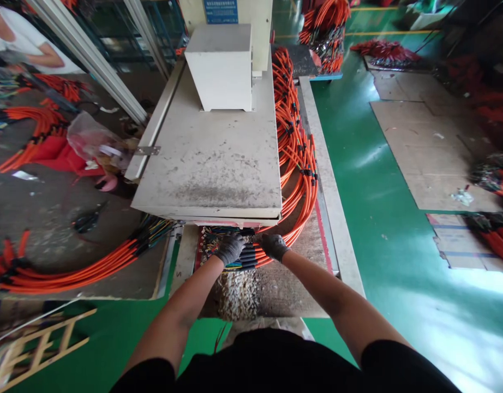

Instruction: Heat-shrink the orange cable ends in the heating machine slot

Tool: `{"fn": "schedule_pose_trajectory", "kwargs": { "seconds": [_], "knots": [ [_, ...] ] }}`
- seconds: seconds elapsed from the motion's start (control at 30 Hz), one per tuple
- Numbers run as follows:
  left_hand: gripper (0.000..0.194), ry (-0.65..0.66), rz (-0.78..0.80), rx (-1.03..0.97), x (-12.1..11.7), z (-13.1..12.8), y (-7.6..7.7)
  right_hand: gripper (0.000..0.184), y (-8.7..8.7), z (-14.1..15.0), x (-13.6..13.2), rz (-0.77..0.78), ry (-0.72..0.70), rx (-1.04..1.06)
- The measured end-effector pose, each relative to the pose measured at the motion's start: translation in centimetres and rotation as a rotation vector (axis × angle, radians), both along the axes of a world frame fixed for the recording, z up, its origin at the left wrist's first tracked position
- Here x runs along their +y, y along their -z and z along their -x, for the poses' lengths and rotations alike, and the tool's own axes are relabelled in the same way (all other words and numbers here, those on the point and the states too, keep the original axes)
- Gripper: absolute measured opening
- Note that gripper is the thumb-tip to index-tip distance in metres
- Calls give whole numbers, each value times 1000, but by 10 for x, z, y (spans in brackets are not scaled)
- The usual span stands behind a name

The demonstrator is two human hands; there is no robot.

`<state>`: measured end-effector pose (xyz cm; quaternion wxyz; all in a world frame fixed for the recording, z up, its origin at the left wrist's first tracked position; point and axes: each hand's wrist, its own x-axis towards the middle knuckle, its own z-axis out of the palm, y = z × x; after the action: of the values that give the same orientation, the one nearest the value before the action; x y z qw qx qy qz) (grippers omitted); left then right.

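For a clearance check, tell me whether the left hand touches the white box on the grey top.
Apart. The head view shows a broad stretch of the grey top between the left hand and the white box.

Orange cables [306, 191], thick, smooth, many in one bundle. From frame centre: front run at 6 o'clock, lying flat on the worktop [292, 295], side by side, roughly along the 9-to-3 line. Black sleeves [247, 256] near the left ends, stacked in a rough column. Past them, toward 8 o'clock, thin wires [233, 267] spread loose: blue, yellow, green, some dark; tips too small to read. Rightward, cables arc round through 4 and 3 o'clock, then up to a tangled, looped stretch at 1, dotted with black bands [307, 173].
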<state>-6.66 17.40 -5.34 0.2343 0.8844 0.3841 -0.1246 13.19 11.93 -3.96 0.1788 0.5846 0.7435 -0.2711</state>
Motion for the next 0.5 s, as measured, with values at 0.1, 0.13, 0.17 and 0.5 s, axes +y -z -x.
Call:
{"fn": "schedule_pose_trajectory", "kwargs": {
  "seconds": [0.1,0.13,0.17,0.5],
  "knots": [
    [29,-28,17,-60,1,-1,0,50,4,-1,-1,-14,5,15],
    [34,-32,17,-67,1,-1,0,50,5,-1,-1,-15,6,19],
    [37,-35,17,-69,0,0,0,50,7,-1,-1,-15,7,21],
    [39,-51,-18,-91,0,6,-7,47,8,-2,-1,-8,31,28]
  ]
}}
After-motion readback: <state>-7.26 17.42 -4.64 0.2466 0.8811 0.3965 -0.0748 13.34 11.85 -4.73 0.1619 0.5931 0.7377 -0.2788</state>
